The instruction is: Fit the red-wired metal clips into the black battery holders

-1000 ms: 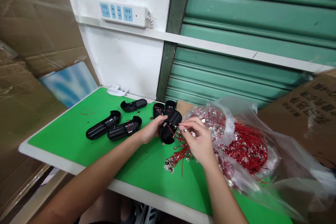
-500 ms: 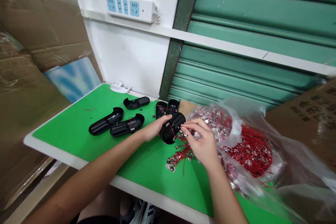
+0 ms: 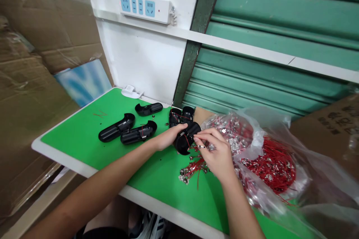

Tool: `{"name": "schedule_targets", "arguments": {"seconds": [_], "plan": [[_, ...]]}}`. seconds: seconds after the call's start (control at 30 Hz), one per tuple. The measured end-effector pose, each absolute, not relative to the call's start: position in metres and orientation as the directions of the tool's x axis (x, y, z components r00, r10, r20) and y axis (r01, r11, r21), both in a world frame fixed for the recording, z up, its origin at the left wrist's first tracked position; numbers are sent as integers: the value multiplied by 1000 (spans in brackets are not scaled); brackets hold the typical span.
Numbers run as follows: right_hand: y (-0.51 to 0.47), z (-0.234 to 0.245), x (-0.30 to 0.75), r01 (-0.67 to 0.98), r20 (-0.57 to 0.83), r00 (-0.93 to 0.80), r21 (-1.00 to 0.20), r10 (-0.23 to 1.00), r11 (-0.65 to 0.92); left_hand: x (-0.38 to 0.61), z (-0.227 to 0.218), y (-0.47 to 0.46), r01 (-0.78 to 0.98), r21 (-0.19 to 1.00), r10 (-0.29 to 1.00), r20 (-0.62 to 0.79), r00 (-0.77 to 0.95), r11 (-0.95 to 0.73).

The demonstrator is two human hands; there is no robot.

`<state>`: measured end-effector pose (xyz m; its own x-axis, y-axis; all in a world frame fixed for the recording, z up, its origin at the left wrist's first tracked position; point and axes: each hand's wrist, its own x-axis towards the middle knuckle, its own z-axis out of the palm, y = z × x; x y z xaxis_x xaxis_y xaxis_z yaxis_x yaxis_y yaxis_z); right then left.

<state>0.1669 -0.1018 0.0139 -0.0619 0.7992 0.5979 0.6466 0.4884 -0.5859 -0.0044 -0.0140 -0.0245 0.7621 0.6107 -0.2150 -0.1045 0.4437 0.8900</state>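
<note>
Black plastic casing [image 3: 183, 148] is gripped by the left hand [image 3: 171, 136] over the green tabletop [image 3: 165, 186]; the right hand [image 3: 218, 153] pinches a tiny part [image 3: 201, 146] beside it. The red strand across those fingers no longer shows, suggesting closer work.

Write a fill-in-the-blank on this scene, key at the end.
1. The left hand holds a casing whose color is ____.
2. The hand nearer the plastic bag is the person's ____ one.
3. The wires heaped at the bag are colored ____.
4. The tabletop has a ____ surface and white edge.

Key: black; right; red; green
</note>
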Motion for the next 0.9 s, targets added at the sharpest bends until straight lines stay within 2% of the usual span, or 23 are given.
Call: {"name": "schedule_targets", "arguments": {"seconds": [0.07, 0.2, 0.37, 0.47, 0.57, 0.73, 0.9], "plan": [[-101, 13, 167, 653, 603, -69, -575, 795, 493, -5, -25, -14, -108, 902, 635, -205, 744, 418], [-100, 11, 166, 659, 607, -62, -572, 792, 489, -6, -22, -14, -187, 941, 735, -86, 673, 282], [-100, 9, 164, 622, 620, -40, -598, 784, 505, -6, -16, -17, -147, 963, 753, -77, 654, 226], [-99, 3, 159, 598, 589, 84, -675, 803, 432, -5, -16, -18, -139, 970, 761, -63, 646, 198], [-97, -7, 154, 551, 503, 174, -762, 847, 339, -5, -17, -19, -126, 984, 750, -13, 661, 127], [-95, -18, 150, 511, 398, 143, -814, 906, 277, -4, -18, -23, -87, 994, 744, 108, 660, -67], [-95, -24, 149, 535, 414, 134, -795, 900, 286, -3, -19, -28, -59, 969, 738, 223, 637, -241]]}}
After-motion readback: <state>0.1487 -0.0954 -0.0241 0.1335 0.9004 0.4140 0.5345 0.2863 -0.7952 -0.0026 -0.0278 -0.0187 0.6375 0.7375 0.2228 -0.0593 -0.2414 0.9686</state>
